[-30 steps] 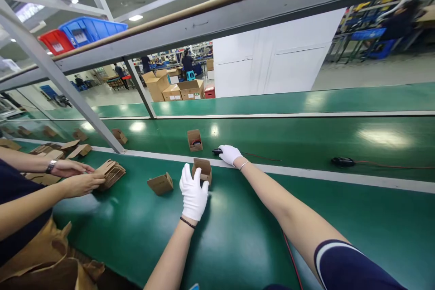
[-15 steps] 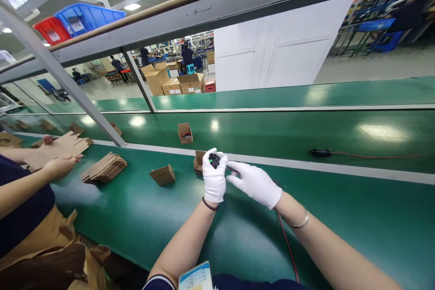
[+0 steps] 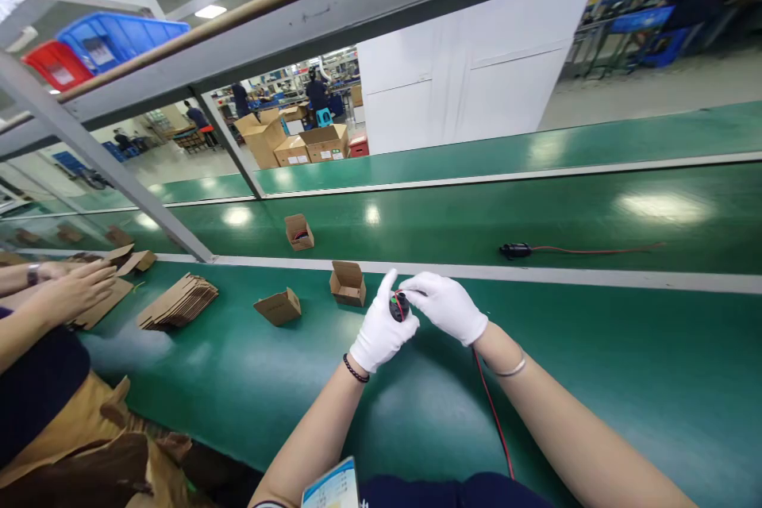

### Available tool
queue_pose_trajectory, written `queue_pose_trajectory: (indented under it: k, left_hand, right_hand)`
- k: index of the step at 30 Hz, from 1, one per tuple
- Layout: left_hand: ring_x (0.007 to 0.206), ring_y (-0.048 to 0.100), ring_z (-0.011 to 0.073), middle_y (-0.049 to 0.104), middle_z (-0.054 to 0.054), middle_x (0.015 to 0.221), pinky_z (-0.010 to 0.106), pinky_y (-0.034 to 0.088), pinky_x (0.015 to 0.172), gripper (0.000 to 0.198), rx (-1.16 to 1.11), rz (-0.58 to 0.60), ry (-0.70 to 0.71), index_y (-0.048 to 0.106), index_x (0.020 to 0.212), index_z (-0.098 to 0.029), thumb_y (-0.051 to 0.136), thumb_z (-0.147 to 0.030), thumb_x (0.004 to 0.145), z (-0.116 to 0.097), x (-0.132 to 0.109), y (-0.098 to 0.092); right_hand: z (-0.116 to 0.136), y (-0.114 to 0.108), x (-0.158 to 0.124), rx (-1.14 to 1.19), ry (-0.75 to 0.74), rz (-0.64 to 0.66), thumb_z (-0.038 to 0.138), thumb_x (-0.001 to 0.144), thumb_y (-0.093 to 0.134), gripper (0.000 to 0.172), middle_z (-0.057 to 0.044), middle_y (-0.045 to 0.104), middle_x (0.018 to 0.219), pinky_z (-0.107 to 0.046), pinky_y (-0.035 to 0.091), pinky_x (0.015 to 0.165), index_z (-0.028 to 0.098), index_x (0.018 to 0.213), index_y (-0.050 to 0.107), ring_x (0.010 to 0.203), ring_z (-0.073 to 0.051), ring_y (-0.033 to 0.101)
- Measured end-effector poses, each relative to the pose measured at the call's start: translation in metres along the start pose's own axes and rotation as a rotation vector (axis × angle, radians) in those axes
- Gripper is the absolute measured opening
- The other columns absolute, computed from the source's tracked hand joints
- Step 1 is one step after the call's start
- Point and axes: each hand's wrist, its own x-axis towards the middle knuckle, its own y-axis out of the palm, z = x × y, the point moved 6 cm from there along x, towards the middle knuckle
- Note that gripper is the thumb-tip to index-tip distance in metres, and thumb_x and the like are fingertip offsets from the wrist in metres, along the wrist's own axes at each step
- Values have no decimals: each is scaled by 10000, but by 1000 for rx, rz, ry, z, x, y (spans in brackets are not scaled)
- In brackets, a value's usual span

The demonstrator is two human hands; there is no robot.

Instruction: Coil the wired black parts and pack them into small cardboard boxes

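Observation:
In a white glove, my left hand is closed around a small black cylindrical part with a green spot on its end. A thin red wire runs from it under my right wrist and down toward my body. My gloved right hand touches the part's upper side, its thumb and fingers pinching the wire close to it. Just left and behind my hands stands an open small cardboard box. A second small box lies tilted farther left on the green bench.
A box with wire inside and another black part with red wire sit on the belt. At left are stacked flat cartons and a co-worker's hands. A metal post slants down to the divider.
My left hand has tilted the black part, and the wire now crosses its end. My right fingers have come closer to it. The co-worker's hands have lowered onto the cardboard.

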Motion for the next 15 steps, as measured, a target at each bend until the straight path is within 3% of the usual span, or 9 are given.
queue_pose_trajectory:
  k: [3, 5, 7, 9, 11, 13, 15]
  left_hand:
    - [861, 500, 8, 537, -16, 975, 165, 437, 872, 387, -418, -171, 13, 466, 918, -188, 675, -233, 595, 4, 8, -11]
    - [920, 534, 27, 514, -23, 1053, 201, 474, 875, 458, -732, -171, -35, 395, 875, -201, 721, -318, 574, 9, 13, -15]
    - [821, 571, 38, 526, -34, 984, 213, 505, 770, 552, -805, -166, -57, 359, 920, -231, 743, -404, 564, 12, 14, -21]
    - [624, 536, 21, 519, -53, 788, 170, 465, 619, 611, -594, -147, -30, 384, 979, -228, 746, -484, 559, 11, 11, -27]
    - [496, 454, 1, 479, -67, 666, 141, 380, 507, 648, -388, -46, -17, 433, 996, -187, 737, -547, 550, 9, 7, -24]
    - [482, 428, -9, 493, -58, 680, 135, 346, 476, 645, -311, 121, -64, 464, 971, -155, 758, -525, 532, 10, 2, -11]
    - [557, 459, -15, 540, -34, 766, 118, 375, 527, 561, -297, 160, -99, 480, 962, -146, 772, -392, 552, 9, -1, -1]
  right_hand:
    - [4, 14, -5, -252, -49, 151, 302, 922, 415, 317, -37, 629, 938, -276, 385, 663, 280, 1139, 645, 803, -166, 569]
    - [15, 21, -10, -352, -143, 318, 302, 909, 435, 274, -32, 630, 940, -285, 364, 628, 267, 1054, 665, 782, -180, 568]
    - [28, 20, -16, -365, -241, 425, 328, 899, 456, 239, -27, 633, 906, -291, 353, 616, 241, 939, 674, 755, -183, 564]
    - [35, 10, -15, -325, -231, 360, 355, 900, 453, 254, -30, 635, 882, -292, 356, 624, 232, 901, 676, 744, -179, 561]
    - [33, -2, -11, -227, -135, 204, 348, 890, 463, 251, -28, 639, 888, -287, 374, 658, 230, 870, 684, 769, -170, 566]
    - [26, -8, -7, -52, -15, 76, 325, 856, 511, 207, -12, 644, 895, -272, 399, 708, 228, 815, 689, 802, -155, 573]
    - [15, -7, -5, 144, 111, -9, 323, 796, 583, 152, -3, 647, 890, -260, 422, 743, 222, 833, 690, 812, -146, 579]
